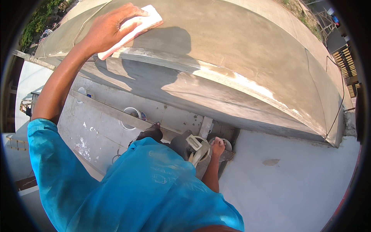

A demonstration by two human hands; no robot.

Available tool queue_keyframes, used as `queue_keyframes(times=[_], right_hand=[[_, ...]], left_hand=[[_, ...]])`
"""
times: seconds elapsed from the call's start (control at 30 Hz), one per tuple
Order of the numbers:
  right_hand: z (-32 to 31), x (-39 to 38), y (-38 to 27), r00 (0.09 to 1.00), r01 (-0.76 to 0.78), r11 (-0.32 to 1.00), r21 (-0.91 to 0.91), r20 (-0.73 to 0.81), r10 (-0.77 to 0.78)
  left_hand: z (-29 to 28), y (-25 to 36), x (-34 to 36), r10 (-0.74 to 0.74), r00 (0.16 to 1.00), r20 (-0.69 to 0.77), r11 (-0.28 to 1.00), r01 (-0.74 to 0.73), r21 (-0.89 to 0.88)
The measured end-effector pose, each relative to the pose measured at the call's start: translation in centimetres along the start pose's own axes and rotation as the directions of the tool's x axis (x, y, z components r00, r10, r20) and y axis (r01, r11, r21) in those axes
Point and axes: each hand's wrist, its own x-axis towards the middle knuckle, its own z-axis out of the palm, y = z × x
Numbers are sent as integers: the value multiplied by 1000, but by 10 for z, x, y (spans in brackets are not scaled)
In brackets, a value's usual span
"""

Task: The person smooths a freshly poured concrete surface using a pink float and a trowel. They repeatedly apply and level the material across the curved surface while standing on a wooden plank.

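Note:
My left hand (pixel 118 27) grips a long flat block (pixel 133 33), white with a pinkish side, that looks like foam. It rests at the edge of a grey-brown plastered ledge (pixel 239 50), where a pale strip runs along the rim. Lower down, my right hand (pixel 218 147) is closed over a bucket (pixel 228 144) beside my legs. Its fingers are curled together, and what they hold, if anything, is hidden. Next to it, pale tools (pixel 195 145) with a flat rectangular head stick out of another container.
A white bucket (pixel 123 124) stands below the ledge, with a smaller white tub (pixel 82 92) farther left. Planks (pixel 116 112) cross beneath me. A white surface (pixel 278 181) lies to the right, with a brown leaf-like patch. A dark cable (pixel 340 100) hangs over the ledge's right end.

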Motion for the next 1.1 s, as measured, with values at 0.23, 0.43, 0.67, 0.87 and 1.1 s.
queue_keyframes(times=[0.23,0.43,0.67,0.87,1.1], right_hand=[[-17,10,-118,983,104,995,6,-150,-102],[-47,-3,-103,968,103,994,47,-233,-89],[-87,14,-179,719,324,914,-244,-564,-406],[-286,21,-364,-48,310,660,-684,-705,-708],[-480,-20,-433,-211,-83,205,-975,-183,-960]], left_hand=[[14,122,92,243,969,46,964,-236,-126],[-1,4,11,31,1000,3,995,-31,-98],[20,195,115,452,887,-98,852,-461,-248],[18,197,119,334,942,-39,906,-333,-261],[41,104,132,161,976,-149,964,-188,-187]])
